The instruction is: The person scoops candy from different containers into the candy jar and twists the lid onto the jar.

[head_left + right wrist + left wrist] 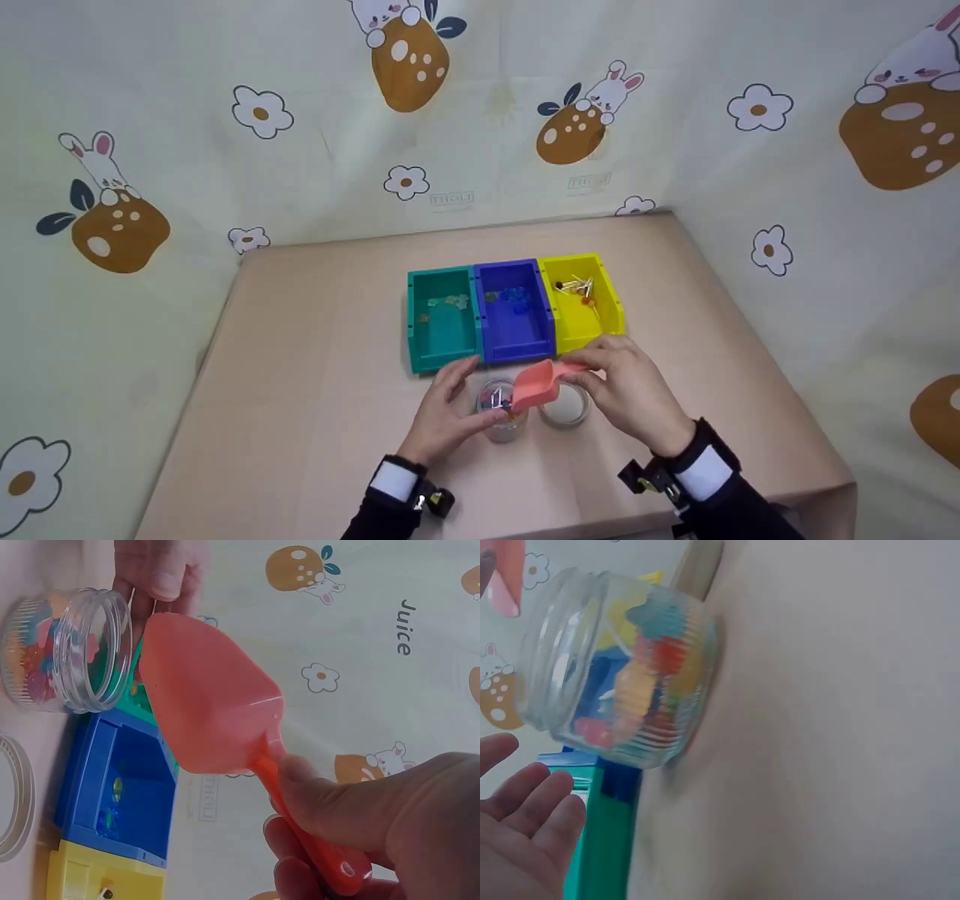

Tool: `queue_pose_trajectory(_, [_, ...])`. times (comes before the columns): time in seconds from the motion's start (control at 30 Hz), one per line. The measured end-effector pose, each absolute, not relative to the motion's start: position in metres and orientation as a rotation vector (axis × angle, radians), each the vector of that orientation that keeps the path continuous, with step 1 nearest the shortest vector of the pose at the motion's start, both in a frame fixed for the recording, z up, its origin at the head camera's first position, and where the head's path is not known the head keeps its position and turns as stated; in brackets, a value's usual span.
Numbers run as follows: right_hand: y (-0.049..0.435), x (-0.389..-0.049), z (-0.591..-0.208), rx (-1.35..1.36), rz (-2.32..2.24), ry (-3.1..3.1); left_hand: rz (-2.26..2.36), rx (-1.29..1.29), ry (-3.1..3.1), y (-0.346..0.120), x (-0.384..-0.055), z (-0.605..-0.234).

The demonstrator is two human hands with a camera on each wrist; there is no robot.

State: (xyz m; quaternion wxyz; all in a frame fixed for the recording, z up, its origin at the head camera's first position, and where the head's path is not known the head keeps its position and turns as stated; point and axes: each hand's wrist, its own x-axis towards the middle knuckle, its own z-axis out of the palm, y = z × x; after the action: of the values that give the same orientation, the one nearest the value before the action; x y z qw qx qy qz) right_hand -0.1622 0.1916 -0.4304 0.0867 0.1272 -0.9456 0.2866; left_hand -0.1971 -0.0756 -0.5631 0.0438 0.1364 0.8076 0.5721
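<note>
My right hand [634,386] grips the handle of a coral-pink plastic scoop [534,385], thumb laid along it. The scoop's blade tilts down to the left over the mouth of a clear ribbed jar [505,430], and no load shows in it. Colourful small pieces [656,652], some star-shaped, lie inside the upright jar. Beside the jar my left hand [442,424] is held with fingers spread and relaxed; the left wrist view shows a gap between those fingers and the glass. A round lid [9,799] lies on the table just right of the jar.
Three joined bins stand behind the jar: green [446,341] with a few pale pieces, blue [517,334] with small blue pieces, yellow [577,319] with white-stemmed pieces. Brown paper covers the table [315,360]. A patterned curtain [315,172] hangs around it.
</note>
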Motion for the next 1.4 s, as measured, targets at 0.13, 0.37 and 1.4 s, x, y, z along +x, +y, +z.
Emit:
queue_pose_trajectory(0.13, [0.191,-0.164,-0.429,0.366,0.871,-2.801,1.815,0.360,2.562,-0.082,-0.203,-0.556])
queue_pose_trajectory(0.37, [0.192,-0.172,-0.426,0.308,0.884,-2.750,1.966,0.047,2.735,-0.099,-0.221,-0.544])
queue_pose_trajectory(1.4, [0.164,-0.252,-0.489,0.217,0.702,-2.760,1.735,-0.411,2.809,-0.117,-0.286,-0.549])
